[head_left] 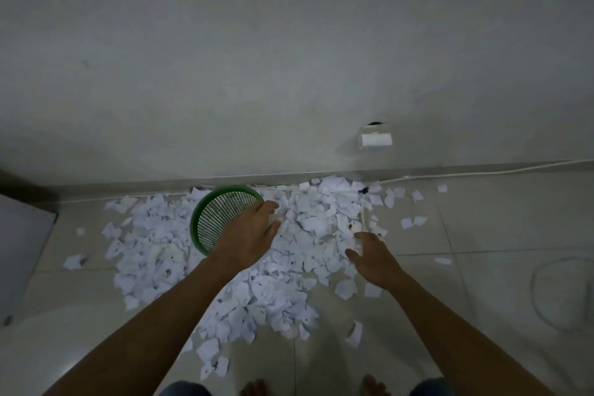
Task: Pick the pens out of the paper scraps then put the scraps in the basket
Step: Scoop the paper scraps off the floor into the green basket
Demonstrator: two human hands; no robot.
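Note:
White paper scraps (283, 286) lie in a wide heap on the tiled floor against the wall. A green mesh basket (205, 202) stands tilted in the heap at the back left. My left hand (250, 235) reaches over the basket's right side and pinches a small white scrap (275, 219) between thumb and fingers. My right hand (374, 259) hovers over the right part of the heap with fingers spread and holds nothing. A small dark object (364, 191) lies among the scraps near the wall; I cannot tell if it is a pen.
A white cable (482, 173) runs along the foot of the wall, and a coil of cable (536, 292) lies on the floor at right. A white box (375, 139) is fixed low on the wall. A pale panel (22, 251) lies at left. My bare feet (371, 386) show below.

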